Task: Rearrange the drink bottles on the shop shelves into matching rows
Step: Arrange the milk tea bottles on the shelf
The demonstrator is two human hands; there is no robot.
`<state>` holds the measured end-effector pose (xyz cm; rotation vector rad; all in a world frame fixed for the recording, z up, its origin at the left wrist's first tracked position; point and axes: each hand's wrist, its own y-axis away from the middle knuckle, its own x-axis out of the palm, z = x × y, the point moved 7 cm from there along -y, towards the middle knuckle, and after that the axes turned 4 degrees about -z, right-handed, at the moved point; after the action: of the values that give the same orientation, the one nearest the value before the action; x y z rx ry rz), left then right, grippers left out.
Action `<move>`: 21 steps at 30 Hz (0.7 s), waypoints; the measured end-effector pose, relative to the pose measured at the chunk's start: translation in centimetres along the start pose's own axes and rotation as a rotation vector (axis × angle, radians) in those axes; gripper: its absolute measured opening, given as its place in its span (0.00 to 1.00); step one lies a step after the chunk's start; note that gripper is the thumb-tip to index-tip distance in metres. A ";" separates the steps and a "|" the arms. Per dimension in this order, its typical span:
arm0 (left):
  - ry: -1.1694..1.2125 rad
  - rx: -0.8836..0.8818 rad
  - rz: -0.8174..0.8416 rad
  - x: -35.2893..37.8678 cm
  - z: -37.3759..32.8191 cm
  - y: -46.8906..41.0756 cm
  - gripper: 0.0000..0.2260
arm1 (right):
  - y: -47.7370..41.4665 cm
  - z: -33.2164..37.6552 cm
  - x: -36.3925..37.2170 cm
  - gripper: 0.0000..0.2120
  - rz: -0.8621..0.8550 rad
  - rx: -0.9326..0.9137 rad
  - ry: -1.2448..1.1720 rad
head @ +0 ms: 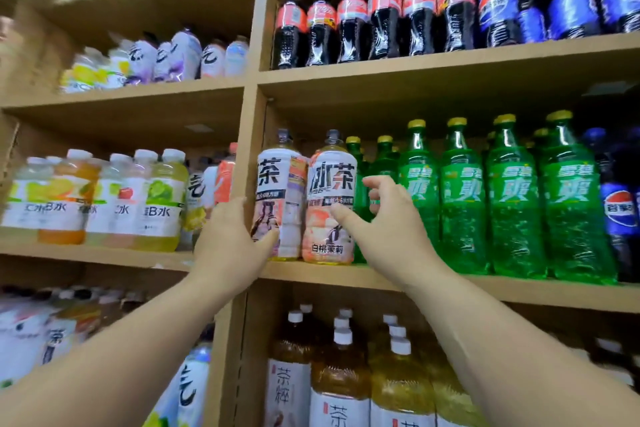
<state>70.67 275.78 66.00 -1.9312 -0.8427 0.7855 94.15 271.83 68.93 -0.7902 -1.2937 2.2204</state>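
Note:
Two iced-tea bottles with white and peach labels stand side by side at the left end of the middle right shelf [450, 283]. My left hand [230, 239] wraps around the lower part of the left tea bottle [282, 191]. My right hand [381, 215] hovers at the right tea bottle [330, 198], thumb touching its label, fingers spread apart beside the green bottles. A row of green soda bottles [512, 205] fills the shelf to the right of the teas.
Cola bottles [370, 18] and blue cola bottles [568, 0] line the top right shelf. Fruit-water bottles [104, 205] stand on the middle left shelf, pale bottles [162, 59] above them. Large amber tea bottles [343, 374] sit below. A wooden divider [249, 135] separates the bays.

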 end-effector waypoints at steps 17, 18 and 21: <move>-0.112 0.268 0.038 3.8 -0.5 -0.6 0.38 | -2.2 -4.5 6.5 0.36 0.118 0.377 -0.222; -0.050 0.250 0.044 3.9 -0.4 -0.8 0.38 | -2.0 -4.5 6.3 0.35 0.168 0.406 -0.325; 0.125 0.169 0.046 4.0 -0.1 -1.2 0.35 | -1.6 -4.8 6.1 0.25 0.245 0.428 -0.487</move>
<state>72.73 279.34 66.31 -1.8339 -0.6384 0.7306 93.05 279.37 66.92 -0.2613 -0.8802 2.8730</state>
